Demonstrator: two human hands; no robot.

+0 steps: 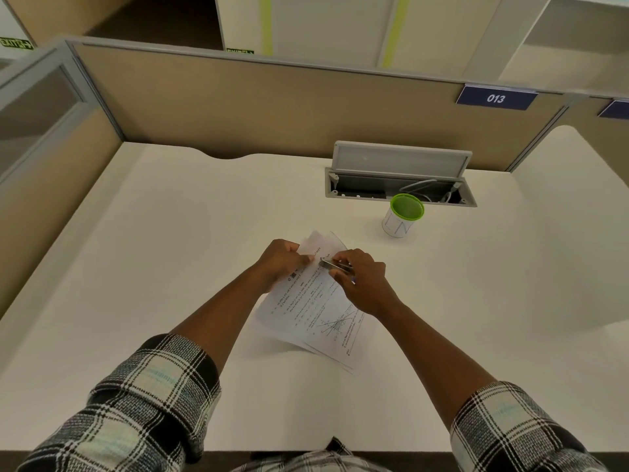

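A small stack of printed sheets lies tilted at the middle of the white desk, its far end lifted. My left hand pinches the top left corner of the sheets between thumb and fingers. My right hand grips a small metal stapler, whose jaw sits at the upper edge of the sheets, right beside my left thumb. Most of the stapler's body is hidden in my palm.
A white cup with a green rim stands behind the papers to the right. Beyond it an open cable hatch with cords is set into the desk. Beige partition walls close off the back and left.
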